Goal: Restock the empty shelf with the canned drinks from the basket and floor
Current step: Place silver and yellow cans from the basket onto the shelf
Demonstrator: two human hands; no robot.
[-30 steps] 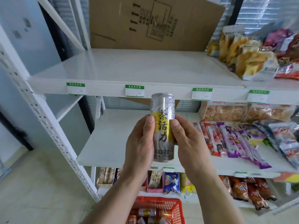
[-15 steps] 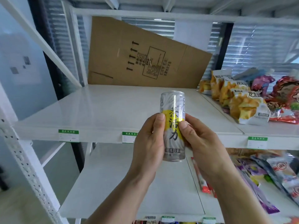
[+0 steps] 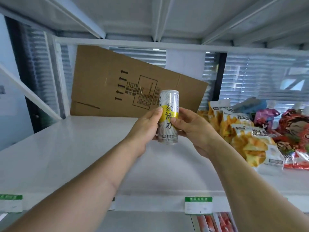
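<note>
we hold one can (image 3: 168, 117) upright in both hands, above the white shelf (image 3: 70, 148), roughly over its middle and short of the back edge; we cannot tell whether its base touches the board. left hand (image 3: 145, 128) comes in from the lower left, forearm stretched long across the front edge, thumb laid on the yellow label, fingers curled round the far side of the can. right hand (image 3: 194, 129) comes from the lower right, thumb pressed on the label just below the left thumb, fingers wrapped behind; both sets of fingers clamped on the can. a flattened cardboard sheet (image 3: 133, 84) leans tilted along the back edge of the shelf, behind the can. snack bags (image 3: 250, 139) lie piled at the shelf's right end, near the right wrist but apart from it. green price tags (image 3: 198, 205) sit on the front edge.
</note>
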